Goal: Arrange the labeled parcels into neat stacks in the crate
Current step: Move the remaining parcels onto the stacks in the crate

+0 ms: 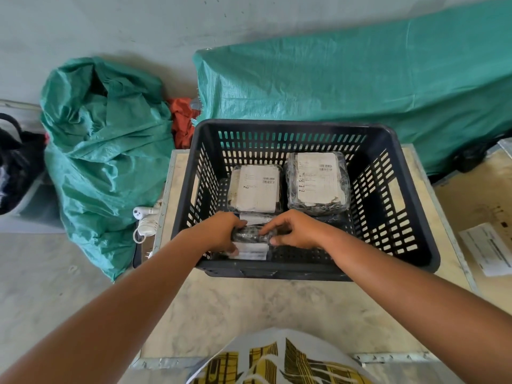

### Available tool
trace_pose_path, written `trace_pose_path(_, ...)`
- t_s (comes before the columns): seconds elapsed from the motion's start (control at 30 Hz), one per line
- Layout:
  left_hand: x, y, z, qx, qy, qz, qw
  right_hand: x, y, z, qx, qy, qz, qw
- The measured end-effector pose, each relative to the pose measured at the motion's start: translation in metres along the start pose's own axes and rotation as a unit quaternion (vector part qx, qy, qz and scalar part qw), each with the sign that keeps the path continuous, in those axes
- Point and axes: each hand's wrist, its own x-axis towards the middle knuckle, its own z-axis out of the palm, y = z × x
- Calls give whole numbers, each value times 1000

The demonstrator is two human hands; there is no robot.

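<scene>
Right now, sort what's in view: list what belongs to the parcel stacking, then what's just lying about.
Part of the job:
- dark crate
- two labeled parcels at the back
- parcel gripped by left hand and right hand

Lying about:
- green sacks
- orange cloth
- white power strip
- loose paper sheet

Looks like a back room or small storeroom where parcels get sorted, not a proper shop floor. Bare gray wall and concrete floor, with a big green woven sack slumped at 10 o'clock and a green tarp draped over something long at 1 o'clock. A dark slotted plastic crate sits on a plywood desk with metal edging, labeled wrapped parcels inside. Loose shipping paper lies at 3 o'clock.
</scene>
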Motion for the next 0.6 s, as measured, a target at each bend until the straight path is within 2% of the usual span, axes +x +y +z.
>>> trace_pose_path(0.07,5,2,-2,30,18,13,999,1,1,-1,6,10,-7,1000)
trace_pose_path(0.17,5,-1,-4,12,25,39,999,6,0,-1,0,25,-14,1000)
trace_pose_path(0.3,0,-6,-7,-80,49,82,992,1,-1,-8,2,61,-27,998)
trace_pose_path(0.4,-8,-6,-19,-177,85,104,975,-11,-3,-16,48,103,-69,991)
trace_pose_path(0.6,-38,6,-77,-247,107,146,952,-30,-25,-28,99,170,-147,969)
